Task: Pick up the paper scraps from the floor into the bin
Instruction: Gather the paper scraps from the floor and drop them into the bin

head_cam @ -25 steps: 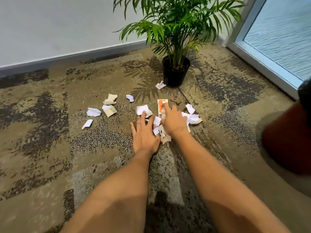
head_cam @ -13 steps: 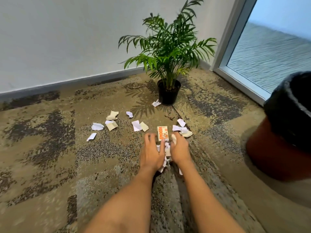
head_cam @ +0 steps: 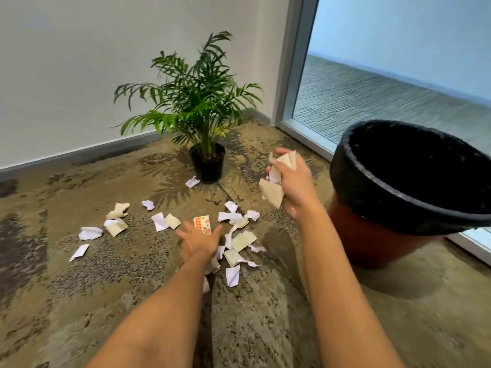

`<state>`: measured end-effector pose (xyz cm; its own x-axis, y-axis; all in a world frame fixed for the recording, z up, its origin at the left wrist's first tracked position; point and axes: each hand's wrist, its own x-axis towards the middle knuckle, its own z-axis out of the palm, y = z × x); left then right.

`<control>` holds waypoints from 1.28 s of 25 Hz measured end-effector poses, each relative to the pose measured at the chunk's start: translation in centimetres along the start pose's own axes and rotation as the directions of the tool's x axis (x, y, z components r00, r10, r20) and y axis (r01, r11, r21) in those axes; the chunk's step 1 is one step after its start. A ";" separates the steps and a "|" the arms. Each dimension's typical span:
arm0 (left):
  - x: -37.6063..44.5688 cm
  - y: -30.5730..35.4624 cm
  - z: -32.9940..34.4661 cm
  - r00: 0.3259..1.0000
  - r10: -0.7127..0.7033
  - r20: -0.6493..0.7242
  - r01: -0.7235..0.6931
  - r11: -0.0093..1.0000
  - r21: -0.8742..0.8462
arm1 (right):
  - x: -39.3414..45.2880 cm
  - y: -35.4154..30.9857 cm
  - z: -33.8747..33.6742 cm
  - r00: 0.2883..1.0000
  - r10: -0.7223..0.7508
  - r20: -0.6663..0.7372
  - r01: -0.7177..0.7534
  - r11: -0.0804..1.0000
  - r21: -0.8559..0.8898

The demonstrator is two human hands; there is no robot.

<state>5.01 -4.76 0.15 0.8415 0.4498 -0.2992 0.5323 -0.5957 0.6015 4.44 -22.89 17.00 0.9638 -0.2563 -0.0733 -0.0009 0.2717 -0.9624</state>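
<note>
Nearest the camera, the two bare forearms reach out over the patterned carpet. The left hand hovers low at about twelve o'clock, fingers spread and relaxed, its grip released and holding nothing; it sits just above the nearest cluster of paper scraps, close to an orange-printed card. I cannot tell whether the fingertips actually touch anything, since the hand is slightly blurred.

At about one o'clock and raised off the floor, the right hand has its grip clenched round a handful of scraps, white and beige pieces sticking out above and below the fist. It is beside the bin, not yet over its mouth. The bin stands at two o'clock, a brown tub with a black liner folded over the rim; what shows of its inside is dark, and I see no paper in it.

Judged from this, the task is at an early stage: one handful is lifted and not yet dropped. Most of the litter remains on the floor, spreading from twelve round to ten o'clock, where more scraps lie apart, and one crumpled piece lies farther off at the foot of the potted plant.
</note>
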 end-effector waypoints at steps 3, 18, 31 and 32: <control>0.5 -0.5 -0.2 0.997 -0.011 0.076 0.003 0.994 0.106 | -0.1 -5.5 -2.0 0.983 -0.176 -0.043 0.178 0.983 0.037; 1.0 1.0 0.3 0.996 -0.035 -0.081 0.025 0.992 -0.121 | 2.2 -10.0 -14.9 0.753 -0.047 -0.656 0.097 0.994 0.041; -8.6 19.7 -3.4 0.627 0.686 -0.370 -0.748 0.397 -0.531 | -0.1 -9.2 -4.7 0.870 -0.475 -0.130 0.337 0.767 -0.545; -9.5 20.3 -3.4 0.555 0.734 -0.392 -0.789 0.314 -0.528 | -0.3 -8.9 -3.9 0.906 -0.423 -0.027 0.346 0.775 -0.529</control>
<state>7.49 -18.82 17.75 0.8212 0.0732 0.5660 -0.5455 -0.1910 0.8161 3.12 -28.84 24.58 0.8661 -0.3725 0.3334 0.1913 -0.3691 -0.9095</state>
